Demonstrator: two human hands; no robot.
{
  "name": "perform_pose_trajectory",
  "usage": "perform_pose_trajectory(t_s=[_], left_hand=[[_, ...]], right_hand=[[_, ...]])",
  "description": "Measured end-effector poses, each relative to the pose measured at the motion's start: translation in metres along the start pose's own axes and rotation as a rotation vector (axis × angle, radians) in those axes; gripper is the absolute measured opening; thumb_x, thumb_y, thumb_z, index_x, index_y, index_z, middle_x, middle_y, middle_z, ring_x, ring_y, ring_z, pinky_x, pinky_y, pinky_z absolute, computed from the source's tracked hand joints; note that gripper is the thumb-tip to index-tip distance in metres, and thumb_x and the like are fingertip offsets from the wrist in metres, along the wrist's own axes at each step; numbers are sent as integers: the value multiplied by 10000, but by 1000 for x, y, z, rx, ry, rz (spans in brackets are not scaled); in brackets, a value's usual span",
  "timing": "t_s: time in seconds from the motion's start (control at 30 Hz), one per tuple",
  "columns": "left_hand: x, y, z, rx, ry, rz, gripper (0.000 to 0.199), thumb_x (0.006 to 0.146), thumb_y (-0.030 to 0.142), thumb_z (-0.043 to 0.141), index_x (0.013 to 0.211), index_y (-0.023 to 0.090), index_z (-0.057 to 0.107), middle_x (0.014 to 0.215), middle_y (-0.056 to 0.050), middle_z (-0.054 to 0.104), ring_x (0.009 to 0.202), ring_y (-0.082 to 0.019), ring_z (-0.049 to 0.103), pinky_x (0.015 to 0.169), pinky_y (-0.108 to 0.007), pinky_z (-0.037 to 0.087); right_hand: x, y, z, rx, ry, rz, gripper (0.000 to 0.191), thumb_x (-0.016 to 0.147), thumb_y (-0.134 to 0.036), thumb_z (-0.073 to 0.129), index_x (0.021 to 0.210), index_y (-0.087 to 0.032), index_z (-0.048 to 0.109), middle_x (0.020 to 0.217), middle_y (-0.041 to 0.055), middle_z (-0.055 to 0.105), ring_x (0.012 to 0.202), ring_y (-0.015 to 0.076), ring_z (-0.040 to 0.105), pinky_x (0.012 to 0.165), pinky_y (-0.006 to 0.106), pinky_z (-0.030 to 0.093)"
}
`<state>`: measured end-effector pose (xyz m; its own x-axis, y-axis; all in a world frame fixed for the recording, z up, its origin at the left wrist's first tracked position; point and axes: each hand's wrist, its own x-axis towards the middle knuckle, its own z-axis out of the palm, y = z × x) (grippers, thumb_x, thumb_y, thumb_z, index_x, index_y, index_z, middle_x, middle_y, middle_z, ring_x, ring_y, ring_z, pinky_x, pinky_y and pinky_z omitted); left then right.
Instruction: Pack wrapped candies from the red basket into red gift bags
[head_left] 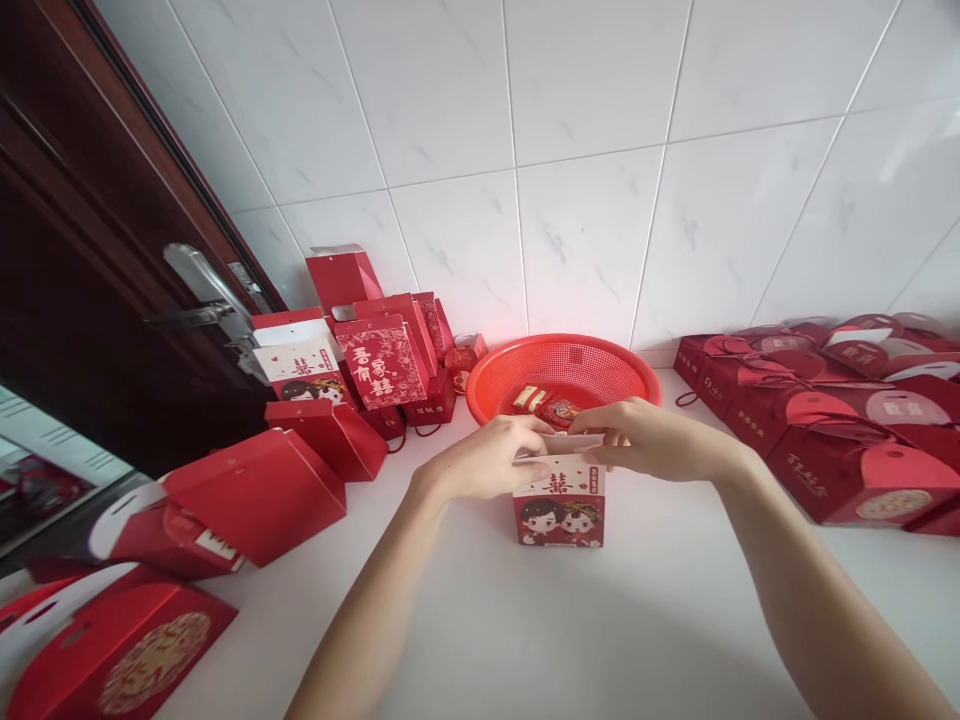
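A small red and white paper gift box (pixel 559 515) with two cartoon figures on its front stands upright on the white table. Its top flaps are up. My left hand (pixel 495 455) pinches the left side of the top edge between thumb and fingers. On the opposite side, my right hand (pixel 646 440) grips the right part of the same rim. What lies inside the box cannot be seen. Right behind it sits a red plastic basket (pixel 570 352), partly hidden by my hands, with a few wrapped sweets (pixel 529 400) at the bottom.
Many red gift boxes (pixel 847 440) with ribbons stand in rows at the right. More red boxes (pixel 262 490) of several shapes crowd the left side of the table (pixel 480 620). A tiled wall (pixel 585 230) rises behind, and a dark door (pixel 82 220) with a metal handle stands at the left.
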<state>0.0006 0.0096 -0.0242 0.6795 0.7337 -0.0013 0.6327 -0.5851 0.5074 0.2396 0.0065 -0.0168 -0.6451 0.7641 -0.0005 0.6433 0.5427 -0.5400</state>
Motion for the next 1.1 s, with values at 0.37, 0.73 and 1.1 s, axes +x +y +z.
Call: perform_pose_trajectory(t_s=[0.37,0.73,1.1], left_hand=[[-6,-11,-8,-11,155,99,302,874,196,680,1163,257,744,1325,-51,687,1196,-259,657,972,-358,547],[-6,-11,-5,-135,268,80,457,935,224,617,1386,292,612,1394,-25,666,1290,-241,623,1085,-361,519],[-6,-4,-2,-485,537,211,415,849,290,768,1246,219,669,1157,-52,756,867,-174,754,753,-272,649]], right_hand=[[-1,1,0,-12,60,11,215,938,-296,507,986,-223,703,783,33,656,673,186,580,582,304,436],[-6,-1,-8,224,198,-58,203,931,-277,519,959,-173,691,654,5,615,572,145,600,558,280,485],[-9,-6,-11,545,467,-166,329,904,-446,681,766,-152,626,663,4,589,507,86,531,434,224,464]])
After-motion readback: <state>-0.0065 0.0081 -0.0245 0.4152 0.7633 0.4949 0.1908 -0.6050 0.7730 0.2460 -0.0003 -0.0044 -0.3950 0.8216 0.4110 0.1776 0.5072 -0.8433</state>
